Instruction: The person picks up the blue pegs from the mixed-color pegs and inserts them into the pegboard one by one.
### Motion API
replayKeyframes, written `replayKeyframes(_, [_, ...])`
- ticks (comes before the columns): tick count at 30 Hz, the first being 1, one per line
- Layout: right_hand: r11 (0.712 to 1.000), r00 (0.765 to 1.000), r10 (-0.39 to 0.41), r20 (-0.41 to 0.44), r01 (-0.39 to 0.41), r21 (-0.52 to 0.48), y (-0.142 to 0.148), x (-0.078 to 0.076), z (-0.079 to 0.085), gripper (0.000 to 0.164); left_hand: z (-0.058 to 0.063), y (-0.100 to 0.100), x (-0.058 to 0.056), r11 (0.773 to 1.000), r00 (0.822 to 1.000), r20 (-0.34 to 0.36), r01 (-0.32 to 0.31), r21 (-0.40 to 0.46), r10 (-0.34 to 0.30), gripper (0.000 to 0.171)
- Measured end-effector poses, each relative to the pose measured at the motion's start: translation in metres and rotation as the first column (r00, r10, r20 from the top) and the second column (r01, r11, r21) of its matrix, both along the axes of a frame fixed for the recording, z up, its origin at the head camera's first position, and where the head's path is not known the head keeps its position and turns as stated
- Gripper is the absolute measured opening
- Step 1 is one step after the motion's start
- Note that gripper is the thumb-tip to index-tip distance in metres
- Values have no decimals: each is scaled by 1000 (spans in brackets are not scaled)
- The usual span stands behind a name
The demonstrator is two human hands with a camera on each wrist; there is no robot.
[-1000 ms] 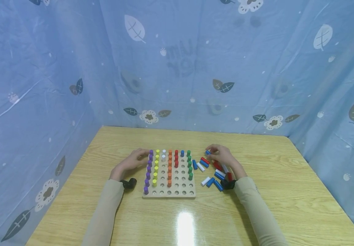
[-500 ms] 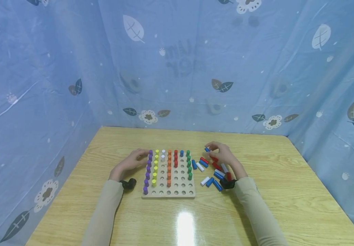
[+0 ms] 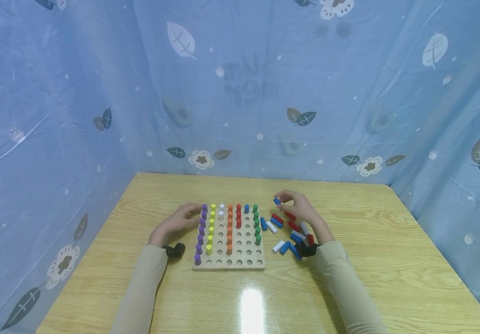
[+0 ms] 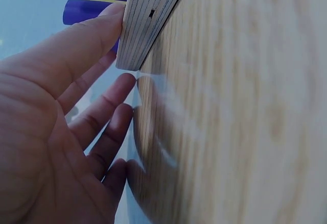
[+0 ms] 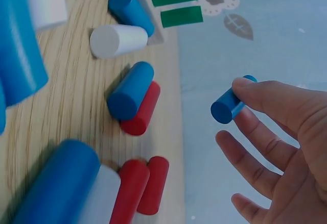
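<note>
A wooden pegboard (image 3: 234,265) lies on the table, with standing pegs in purple, yellow, white, orange, red, blue and green columns. At its far left corner is my left hand (image 3: 180,217); in the left wrist view the thumb touches the board's edge beside a purple peg (image 4: 84,10). The index fingertip is partly hidden behind the corner, and the other fingers are loosely bent. Right of the board, my right hand (image 3: 300,207) pinches a blue peg (image 5: 231,101) between thumb and index finger, raised off the table. Its other fingers hang free in the right wrist view.
Loose pegs lie right of the board: a white peg (image 5: 117,40), a blue peg (image 5: 130,91) against a red peg (image 5: 144,109), and several more near the right wrist. Blue patterned cloth (image 3: 240,93) stands behind the wooden table (image 3: 189,301).
My right hand has lifted the blue peg and shifted slightly left toward the board. My left hand has stayed at the board's corner. The pegs in the board look the same.
</note>
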State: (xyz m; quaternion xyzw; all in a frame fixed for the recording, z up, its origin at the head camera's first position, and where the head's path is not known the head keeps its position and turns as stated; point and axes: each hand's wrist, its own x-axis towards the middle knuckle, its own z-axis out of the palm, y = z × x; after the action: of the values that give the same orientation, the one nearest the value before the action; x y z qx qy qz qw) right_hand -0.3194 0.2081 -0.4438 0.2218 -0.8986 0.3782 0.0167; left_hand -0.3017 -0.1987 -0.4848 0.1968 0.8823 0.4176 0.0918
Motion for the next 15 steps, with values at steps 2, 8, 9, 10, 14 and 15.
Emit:
replayKeyframes(2, [1000,1000,-1,-2,1,-11,-2,0,0,31,0,0,0,1000,1000,-1,1,4,-1,51])
replayKeyframes(8, [999,1000,2,-10,-2,-44,-9,4,3,31,-2,0,0,1000,1000,16,-1,28,0,51])
replayKeyframes(9, [999,1000,2,-12,-3,-44,-10,4,3,31,-2,1,0,999,1000,29,-9,31,8,52])
replayKeyframes(10, [999,1000,5,-13,-6,-44,-11,4,3,30,-2,1,0,999,999,40,-16,31,15,52])
replayKeyframes(14, [999,1000,6,-14,-7,-44,-16,6,5,28,-1,0,0,999,998,53,-28,22,27,53])
replayKeyframes(15, [999,1000,7,-15,-8,-43,-18,6,5,28,-1,0,0,999,998,50,-28,20,27,52])
